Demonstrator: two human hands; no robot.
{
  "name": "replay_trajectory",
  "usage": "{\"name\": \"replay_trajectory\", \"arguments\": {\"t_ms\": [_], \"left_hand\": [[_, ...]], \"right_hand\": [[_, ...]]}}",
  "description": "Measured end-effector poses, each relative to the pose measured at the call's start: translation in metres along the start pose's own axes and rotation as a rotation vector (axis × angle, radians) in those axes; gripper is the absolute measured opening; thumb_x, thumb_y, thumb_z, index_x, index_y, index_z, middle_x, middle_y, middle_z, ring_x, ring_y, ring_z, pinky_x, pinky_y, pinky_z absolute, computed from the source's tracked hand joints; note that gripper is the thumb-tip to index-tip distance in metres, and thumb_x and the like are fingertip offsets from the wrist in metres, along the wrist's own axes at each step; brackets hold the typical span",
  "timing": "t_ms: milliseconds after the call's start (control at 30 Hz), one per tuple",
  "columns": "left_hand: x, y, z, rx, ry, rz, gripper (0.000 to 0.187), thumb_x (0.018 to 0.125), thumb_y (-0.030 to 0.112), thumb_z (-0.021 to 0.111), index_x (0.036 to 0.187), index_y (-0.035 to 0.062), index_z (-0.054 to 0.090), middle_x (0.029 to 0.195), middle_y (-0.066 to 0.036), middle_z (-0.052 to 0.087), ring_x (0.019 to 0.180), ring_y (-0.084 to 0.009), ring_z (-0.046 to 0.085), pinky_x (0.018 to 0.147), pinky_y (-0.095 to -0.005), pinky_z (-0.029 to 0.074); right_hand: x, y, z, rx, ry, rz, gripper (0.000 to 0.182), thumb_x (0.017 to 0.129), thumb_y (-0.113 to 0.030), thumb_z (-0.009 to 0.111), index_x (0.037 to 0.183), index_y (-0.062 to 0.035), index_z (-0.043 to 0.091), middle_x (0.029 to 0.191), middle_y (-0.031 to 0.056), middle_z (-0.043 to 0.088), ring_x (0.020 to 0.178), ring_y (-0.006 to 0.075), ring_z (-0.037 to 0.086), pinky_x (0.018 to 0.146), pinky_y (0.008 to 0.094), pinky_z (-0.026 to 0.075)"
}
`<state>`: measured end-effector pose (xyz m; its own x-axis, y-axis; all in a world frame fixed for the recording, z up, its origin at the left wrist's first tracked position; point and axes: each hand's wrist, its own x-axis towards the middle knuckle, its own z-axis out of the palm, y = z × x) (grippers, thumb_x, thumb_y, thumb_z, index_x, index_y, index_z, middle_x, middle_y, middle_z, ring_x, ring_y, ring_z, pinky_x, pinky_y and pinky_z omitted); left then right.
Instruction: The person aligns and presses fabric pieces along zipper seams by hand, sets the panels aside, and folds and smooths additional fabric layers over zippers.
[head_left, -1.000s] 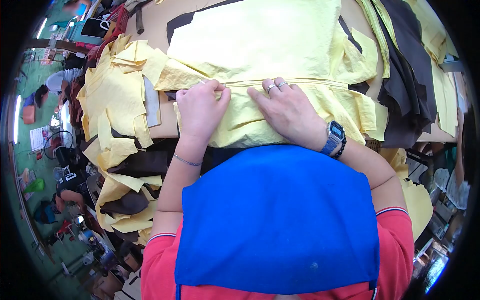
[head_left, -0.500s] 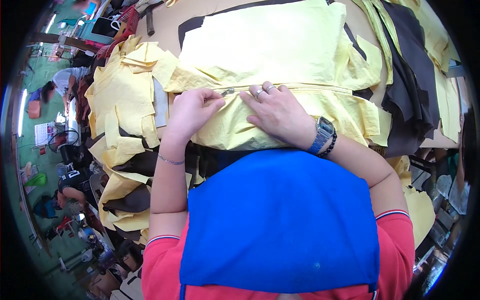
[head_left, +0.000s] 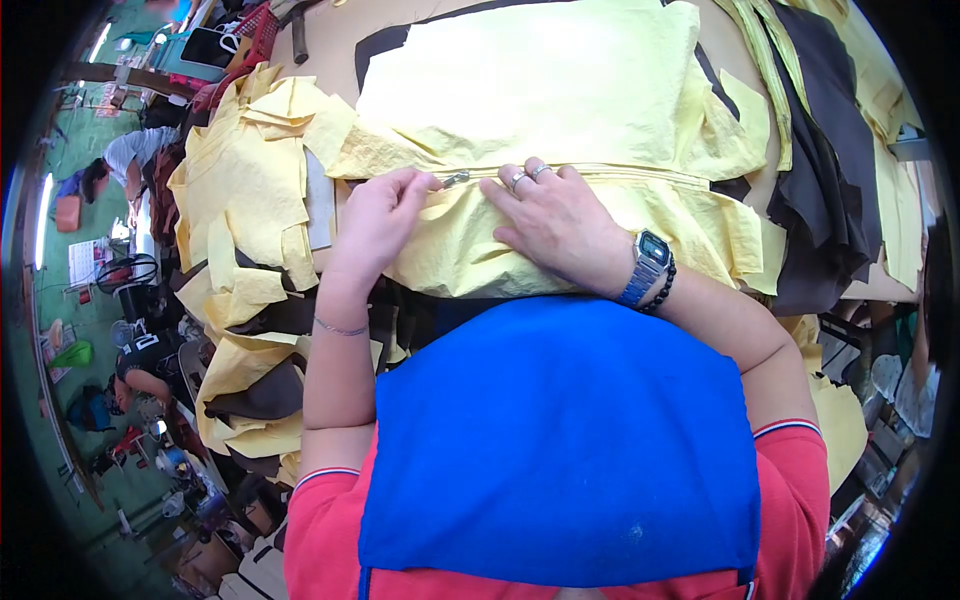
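A long zipper (head_left: 625,176) runs left to right across a yellow fabric piece (head_left: 530,90) on the table. Its metal zipper pull (head_left: 456,179) lies at the left part of the zipper. Thumb and forefinger of my left hand (head_left: 380,222) are pinched at the left end of this pull. My right hand (head_left: 565,222) rests with fingers stretched out on the fabric, its fingertips at the zipper just right of the pull. Below the zipper, the yellow fabric (head_left: 450,255) bunches in folds toward my blue apron (head_left: 560,430).
Yellow fabric pieces (head_left: 245,190) are piled at left, partly hanging off the table with dark ones. Dark fabric (head_left: 815,190) lies at right beside yellow strips (head_left: 765,60). A hammer-like tool (head_left: 299,38) and a red basket (head_left: 262,35) are upper left. Other people (head_left: 140,155) sit farther left.
My left fingertips and the zipper pull have shifted very slightly up. My right hand stays in nearly the same place on the fabric.
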<state>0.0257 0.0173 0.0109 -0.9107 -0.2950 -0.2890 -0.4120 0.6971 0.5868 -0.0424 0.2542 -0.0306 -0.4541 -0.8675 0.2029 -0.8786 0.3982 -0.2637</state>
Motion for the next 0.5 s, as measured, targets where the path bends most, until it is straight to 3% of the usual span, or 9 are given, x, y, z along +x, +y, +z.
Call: {"name": "replay_trajectory", "arguments": {"t_ms": [100, 200, 400, 500], "left_hand": [[0.001, -0.008, -0.002, -0.273, -0.017, 0.009, 0.023, 0.096, 0.022, 0.074, 0.099, -0.0003, 0.075, 0.083, 0.0, 0.07, 0.072, -0.0062, 0.059, 0.067, -0.0262, 0.05], [-0.002, -0.001, 0.004, -0.02, 0.058, 0.065, 0.022, 0.093, 0.022, 0.077, 0.098, 0.0009, 0.075, 0.089, -0.002, 0.072, 0.071, -0.0084, 0.06, 0.066, -0.0265, 0.05], [-0.004, 0.01, 0.018, 0.374, 0.21, 0.26, 0.021, 0.086, 0.019, 0.082, 0.096, 0.003, 0.074, 0.087, -0.006, 0.073, 0.067, -0.0142, 0.063, 0.066, -0.0266, 0.053], [-0.003, 0.014, 0.017, 0.211, 0.106, 0.152, 0.022, 0.088, 0.02, 0.081, 0.095, 0.0022, 0.071, 0.088, -0.005, 0.074, 0.074, -0.0106, 0.067, 0.068, -0.0262, 0.053]], "right_hand": [[0.002, -0.001, -0.001, -0.009, -0.011, 0.005, 0.053, 0.092, -0.036, 0.069, 0.136, -0.0073, 0.058, 0.117, 0.0078, 0.061, 0.107, 0.0231, 0.06, 0.082, 0.0388, 0.052], [0.002, -0.002, -0.001, -0.006, -0.008, 0.013, 0.053, 0.092, -0.035, 0.07, 0.136, -0.0076, 0.058, 0.117, 0.0077, 0.061, 0.106, 0.0229, 0.06, 0.082, 0.0388, 0.052], [0.001, 0.0, 0.001, 0.012, 0.006, 0.012, 0.052, 0.092, -0.035, 0.07, 0.135, -0.0078, 0.059, 0.117, 0.008, 0.061, 0.106, 0.0231, 0.06, 0.082, 0.039, 0.052], [0.001, -0.002, 0.001, 0.002, -0.007, 0.015, 0.053, 0.091, -0.035, 0.07, 0.135, -0.008, 0.059, 0.117, 0.0082, 0.061, 0.106, 0.0233, 0.06, 0.081, 0.0392, 0.052]]}}
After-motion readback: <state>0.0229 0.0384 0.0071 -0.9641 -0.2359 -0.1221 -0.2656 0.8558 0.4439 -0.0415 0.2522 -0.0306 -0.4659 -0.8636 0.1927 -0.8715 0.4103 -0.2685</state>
